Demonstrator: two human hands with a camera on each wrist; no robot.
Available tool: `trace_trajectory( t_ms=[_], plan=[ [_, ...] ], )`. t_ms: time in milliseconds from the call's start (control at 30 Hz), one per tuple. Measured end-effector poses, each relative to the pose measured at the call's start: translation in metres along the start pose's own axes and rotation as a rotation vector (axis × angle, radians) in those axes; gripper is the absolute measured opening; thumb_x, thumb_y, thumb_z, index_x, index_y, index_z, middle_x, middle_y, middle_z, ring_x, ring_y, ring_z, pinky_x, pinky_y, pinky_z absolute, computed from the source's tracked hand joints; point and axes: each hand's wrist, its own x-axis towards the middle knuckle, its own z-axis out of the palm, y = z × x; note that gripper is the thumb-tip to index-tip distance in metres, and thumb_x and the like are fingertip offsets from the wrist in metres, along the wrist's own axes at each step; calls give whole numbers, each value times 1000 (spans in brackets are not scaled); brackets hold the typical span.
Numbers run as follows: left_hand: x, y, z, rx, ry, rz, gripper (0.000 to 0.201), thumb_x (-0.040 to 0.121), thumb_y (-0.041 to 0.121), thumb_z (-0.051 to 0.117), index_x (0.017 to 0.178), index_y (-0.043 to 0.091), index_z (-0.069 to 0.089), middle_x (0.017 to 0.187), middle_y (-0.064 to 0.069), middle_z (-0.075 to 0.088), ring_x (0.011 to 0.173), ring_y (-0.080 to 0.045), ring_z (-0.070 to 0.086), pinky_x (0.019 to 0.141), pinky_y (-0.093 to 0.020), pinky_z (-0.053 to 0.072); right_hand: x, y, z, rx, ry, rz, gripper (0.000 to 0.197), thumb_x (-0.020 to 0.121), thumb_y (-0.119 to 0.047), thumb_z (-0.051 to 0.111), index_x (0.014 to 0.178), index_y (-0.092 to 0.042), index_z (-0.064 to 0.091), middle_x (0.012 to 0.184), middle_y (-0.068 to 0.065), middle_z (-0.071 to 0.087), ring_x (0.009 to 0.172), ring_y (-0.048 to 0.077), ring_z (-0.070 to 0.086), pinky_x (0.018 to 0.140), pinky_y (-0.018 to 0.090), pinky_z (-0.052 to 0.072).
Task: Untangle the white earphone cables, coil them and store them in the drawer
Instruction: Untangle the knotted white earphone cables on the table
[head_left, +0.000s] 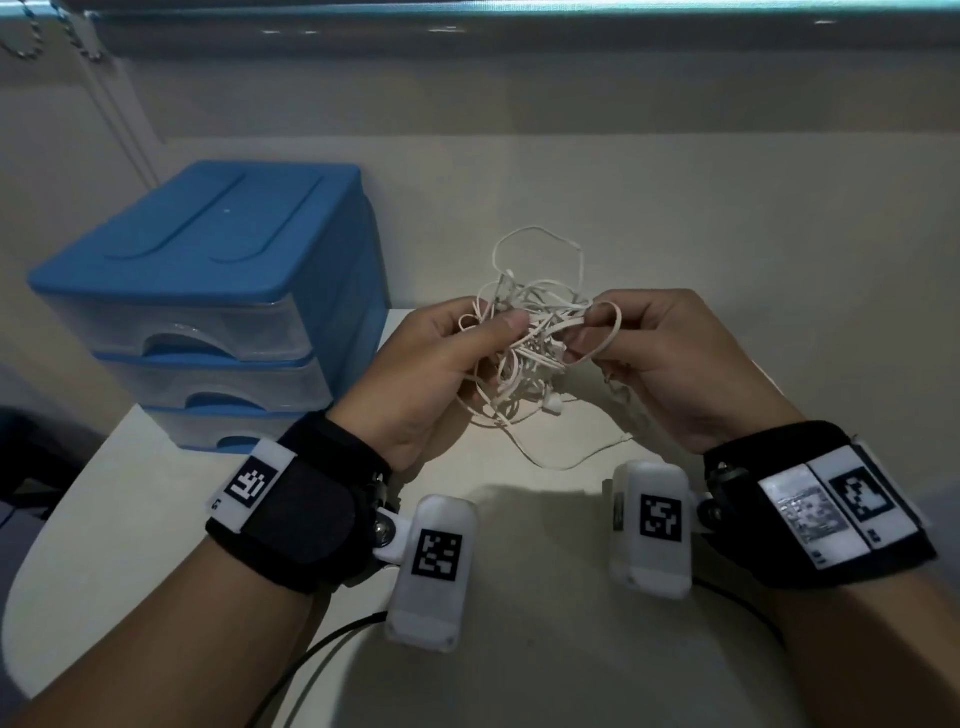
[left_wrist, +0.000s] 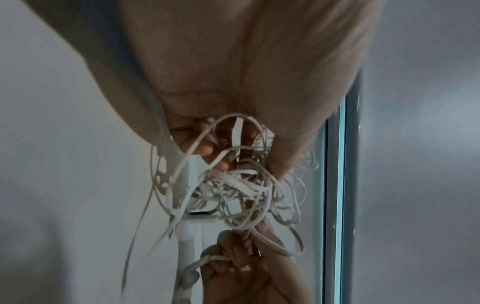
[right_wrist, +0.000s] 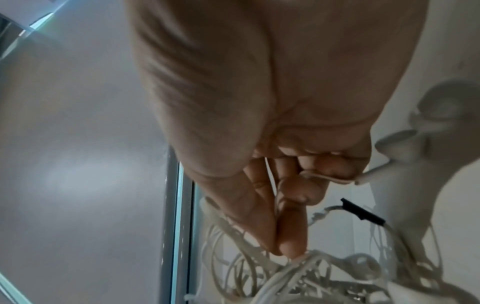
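A tangled bundle of white earphone cables (head_left: 530, 332) hangs in the air between both hands above the table. My left hand (head_left: 436, 364) grips the left side of the tangle, thumb pressed over several strands. My right hand (head_left: 670, 358) pinches a flat white loop (head_left: 605, 327) at the right side between thumb and forefinger. An earbud (head_left: 555, 404) dangles below, and one strand trails down to the table. In the left wrist view the knot of cables (left_wrist: 233, 191) sits under my curled fingers. In the right wrist view thumb and forefinger press together on the cables (right_wrist: 306, 265).
A blue three-drawer organiser (head_left: 208, 306) with translucent drawers, all closed, stands at the left on the white table (head_left: 519, 545). Blind cords (head_left: 119, 130) hang behind it. Black leads run from the wrist cameras near the front edge.
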Motion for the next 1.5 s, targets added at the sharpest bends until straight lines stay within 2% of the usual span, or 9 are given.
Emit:
trace_trajectory(
  t_ms=[133, 333, 500, 600, 733, 1000, 1167, 1300, 1500],
  plan=[
    [1, -1, 0, -88, 47, -16, 40, 98, 17, 65, 116, -18, 58, 92, -23, 63, 72, -29, 57, 62, -31, 51, 1, 0, 2, 44, 10, 24, 19, 85, 5, 71, 73, -10, 70, 62, 7, 60, 47, 9, 44, 46, 16, 37],
    [3, 0, 0, -145, 85, -16, 30, 91, 14, 67, 107, -11, 62, 93, -23, 57, 74, -30, 50, 64, -35, 41, 4, 1, 4, 29, 62, 28, 8, 83, 2, 72, 79, -4, 71, 60, 12, 55, 55, 21, 30, 52, 39, 16],
    [2, -3, -3, -33, 61, 21, 9, 96, 8, 65, 91, 0, 67, 83, -20, 62, 75, -30, 54, 78, -46, 45, -1, -2, 9, 36, 47, -36, 10, 82, 8, 71, 77, -1, 71, 70, 19, 56, 57, 20, 39, 46, 18, 37],
    [2, -4, -1, 39, 56, 59, 8, 96, 9, 66, 92, 2, 67, 64, -3, 61, 61, -17, 56, 67, -35, 48, -3, -5, 12, 98, 28, -29, 4, 82, 15, 67, 84, 12, 67, 60, 12, 62, 50, 13, 54, 47, 16, 45],
    [3, -3, 1, 88, 78, 106, 9, 93, 8, 70, 88, 6, 63, 51, 11, 54, 50, -9, 52, 56, -24, 46, -3, -6, 9, 76, 87, -33, 7, 83, 15, 67, 88, 20, 64, 55, 6, 59, 41, 3, 51, 42, 13, 41],
    [2, -2, -1, 155, 166, 220, 25, 88, 15, 78, 104, 0, 67, 88, -18, 72, 67, -16, 64, 60, -25, 54, -12, -16, 15, 79, 8, 15, 10, 84, 15, 66, 91, 20, 63, 44, 3, 49, 32, 1, 43, 36, 10, 35],
    [2, -2, -2, 144, 176, 239, 24, 88, 13, 78, 108, 5, 68, 90, -12, 70, 62, -14, 64, 58, -24, 52, -13, -22, 16, 118, 50, 46, 9, 85, 20, 61, 93, 18, 62, 39, -7, 48, 31, 0, 42, 36, 9, 35],
    [1, -1, -2, 168, 154, 276, 24, 89, 9, 77, 111, 9, 67, 104, -26, 68, 65, -15, 68, 59, -24, 54, -10, -19, 14, 69, 103, 64, 8, 83, 18, 63, 80, 11, 62, 42, -2, 44, 33, 2, 35, 36, 11, 32],
    [-3, 2, -1, 198, 70, 337, 33, 86, 0, 77, 111, 13, 59, 102, -17, 66, 69, -20, 64, 63, -27, 55, -10, -17, 14, 84, 95, 57, 8, 84, 19, 62, 82, 12, 62, 40, -3, 45, 31, 2, 37, 35, 10, 32]
  ],
)
